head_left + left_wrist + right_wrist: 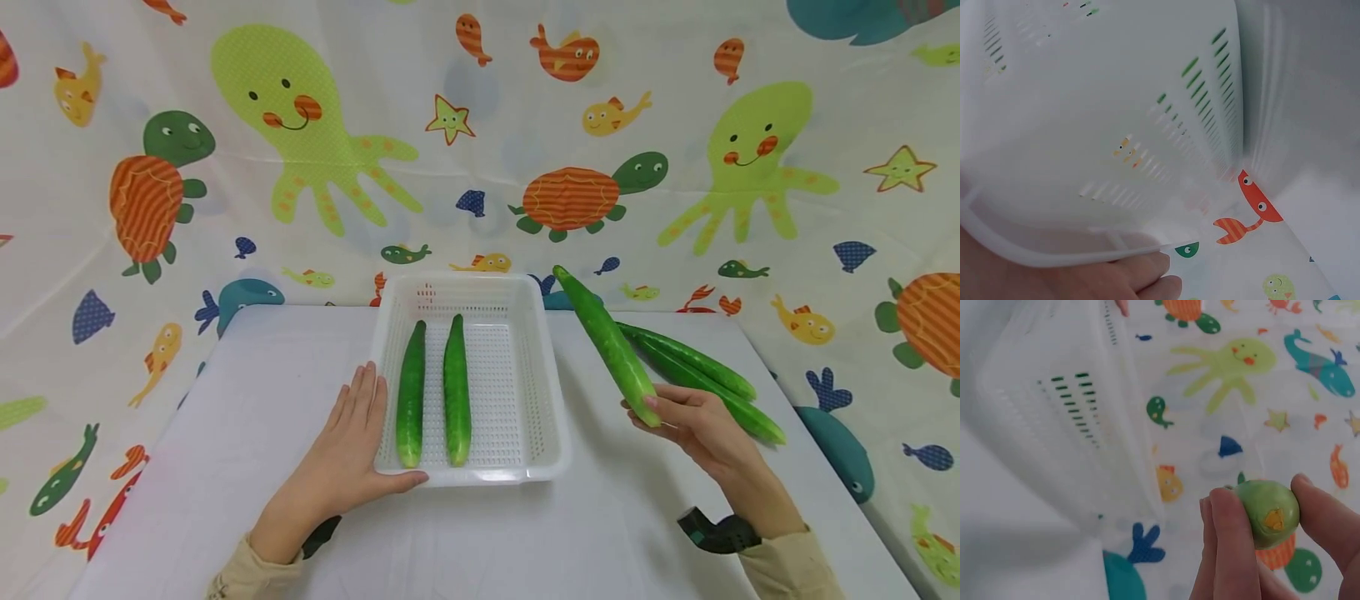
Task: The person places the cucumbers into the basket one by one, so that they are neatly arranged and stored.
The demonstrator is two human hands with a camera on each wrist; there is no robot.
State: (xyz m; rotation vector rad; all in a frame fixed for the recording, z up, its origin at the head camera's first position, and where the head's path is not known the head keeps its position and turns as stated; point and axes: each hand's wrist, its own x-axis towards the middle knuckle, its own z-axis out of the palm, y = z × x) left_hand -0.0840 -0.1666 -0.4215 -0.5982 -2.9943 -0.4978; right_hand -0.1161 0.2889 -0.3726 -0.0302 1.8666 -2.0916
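Note:
My right hand pinches a green cucumber near its pale lower end, tilted up and away above the table. In the right wrist view the cucumber's blunt end shows between thumb and fingers. My left hand lies with straight fingers along the left rim of a white plastic basket, its thumb at the front edge. Inside the basket two cucumbers, a left one and a right one, lie side by side. In the left wrist view the fingers touch the basket's rim.
Right of the basket more cucumbers lie together on the white table, partly behind the right hand. A curtain printed with sea animals hangs behind and at the sides. Each wrist wears a dark device.

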